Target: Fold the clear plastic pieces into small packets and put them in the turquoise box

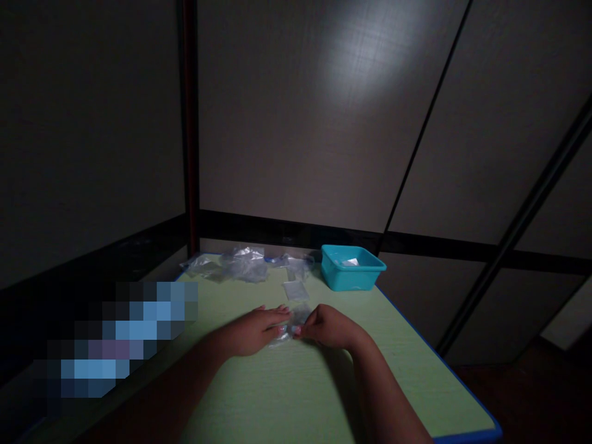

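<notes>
A small clear plastic bag (301, 313) lies on the green table between my two hands. My left hand (254, 330) rests palm down at its left side, fingers stretched out, the fingertips and thumb on the plastic. With thumb and fingers pinched together, my right hand (330, 327) holds the bag's near right part. Just beyond the bag lies a flat whitish packet (296, 290). What the bag contains, if anything, is too dim to tell.
Crumpled clear plastic bags (245, 265) are heaped along the far edge of the table (259, 394). A turquoise basin (349, 277) with a whitish packet inside stands at the far right corner. Dark panels rise behind the table. A pixelated patch covers the left side.
</notes>
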A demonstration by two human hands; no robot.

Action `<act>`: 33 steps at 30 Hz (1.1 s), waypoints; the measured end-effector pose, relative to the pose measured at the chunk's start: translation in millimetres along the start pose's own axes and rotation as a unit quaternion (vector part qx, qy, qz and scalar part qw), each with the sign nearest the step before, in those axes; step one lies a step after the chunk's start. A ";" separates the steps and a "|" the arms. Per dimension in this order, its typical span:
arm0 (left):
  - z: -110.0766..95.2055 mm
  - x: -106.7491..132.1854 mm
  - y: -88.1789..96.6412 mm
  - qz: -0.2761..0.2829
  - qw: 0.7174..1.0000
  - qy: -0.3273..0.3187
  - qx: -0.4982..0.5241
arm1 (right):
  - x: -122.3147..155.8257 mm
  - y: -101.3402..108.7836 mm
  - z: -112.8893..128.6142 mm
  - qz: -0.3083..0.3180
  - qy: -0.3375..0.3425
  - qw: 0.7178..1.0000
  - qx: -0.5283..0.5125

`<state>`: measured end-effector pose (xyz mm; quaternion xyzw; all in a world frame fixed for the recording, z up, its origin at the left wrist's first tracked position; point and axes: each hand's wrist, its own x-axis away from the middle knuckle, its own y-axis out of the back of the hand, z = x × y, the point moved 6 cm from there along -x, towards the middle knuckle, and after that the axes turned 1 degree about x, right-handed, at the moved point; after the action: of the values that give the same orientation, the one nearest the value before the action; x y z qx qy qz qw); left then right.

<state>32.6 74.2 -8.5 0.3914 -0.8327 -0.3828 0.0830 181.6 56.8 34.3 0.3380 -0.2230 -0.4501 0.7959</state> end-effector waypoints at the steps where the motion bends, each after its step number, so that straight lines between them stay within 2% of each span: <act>1: 0.0 -0.1 0.3 -0.003 1.000 -0.001 0.002 | 0.4 0.3 1.2 0.000 0.001 1.000 -0.001; 7: -3.5 0.1 2.1 -0.011 1.000 0.001 -0.002 | -0.9 -2.0 -0.3 0.003 -0.001 1.000 -0.003; 16: -2.1 -0.7 0.2 -0.010 0.998 0.024 -0.063 | -2.3 -5.7 -0.9 0.023 -0.005 1.000 0.008; 29: -8.9 1.5 4.5 -0.018 0.998 0.049 -0.031 | -3.7 -11.9 -4.4 0.050 0.001 0.997 -0.054; 33: -2.3 1.4 5.4 -0.038 0.997 0.054 -0.030 | -6.1 -12.5 -7.3 0.047 0.007 0.997 -0.062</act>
<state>29.4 74.1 -3.3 0.4402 -0.7998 -0.3887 0.1244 176.2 59.9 19.8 0.2803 -0.2053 -0.4226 0.8370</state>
